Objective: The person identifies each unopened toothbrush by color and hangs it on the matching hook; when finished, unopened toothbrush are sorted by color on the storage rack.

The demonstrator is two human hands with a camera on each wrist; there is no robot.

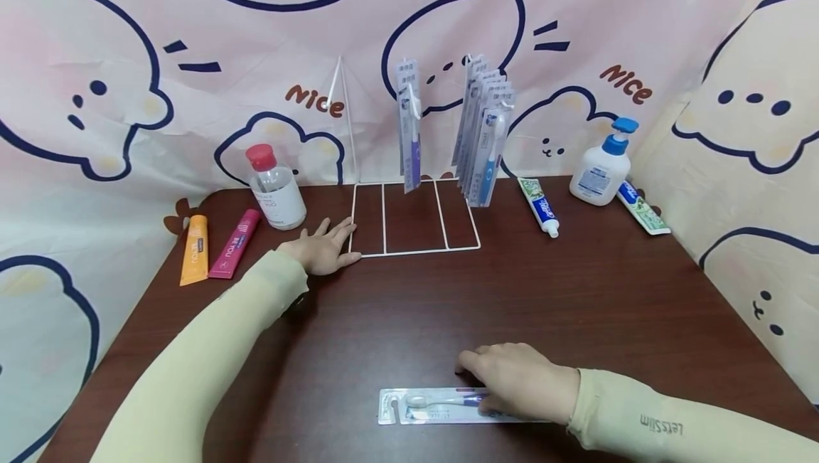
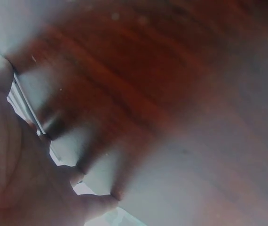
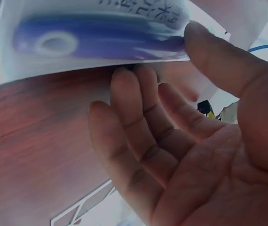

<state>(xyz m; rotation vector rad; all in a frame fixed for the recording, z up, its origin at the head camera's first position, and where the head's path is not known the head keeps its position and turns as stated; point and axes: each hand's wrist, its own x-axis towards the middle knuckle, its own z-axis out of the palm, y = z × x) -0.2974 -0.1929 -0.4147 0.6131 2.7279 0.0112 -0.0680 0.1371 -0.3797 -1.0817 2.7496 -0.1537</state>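
Note:
My right hand (image 1: 521, 381) is low over a packaged toothbrush (image 1: 438, 406) lying flat near the front of the table. Its thumb (image 3: 207, 49) lies at the package, over the purple handle. The loosely bent fingers (image 3: 124, 94) are apart from the thumb, with two fingertips right at the package's edge. Part of the package is hidden under this hand. At the back, my left hand (image 1: 323, 249) lies with fingers spread at the left side of the white wire rack's base (image 1: 422, 251). Packaged toothbrushes hang from the rack in a middle row (image 1: 411, 129) and a right row (image 1: 486, 143).
Left of the rack stand a red-capped bottle (image 1: 279, 196), a pink tube (image 1: 235, 246) and an orange tube (image 1: 195, 249). To its right are a toothpaste tube (image 1: 539, 207), a blue-topped pump bottle (image 1: 601, 168) and another tube (image 1: 643, 208). Patterned cloth (image 1: 256, 43) surrounds the table.

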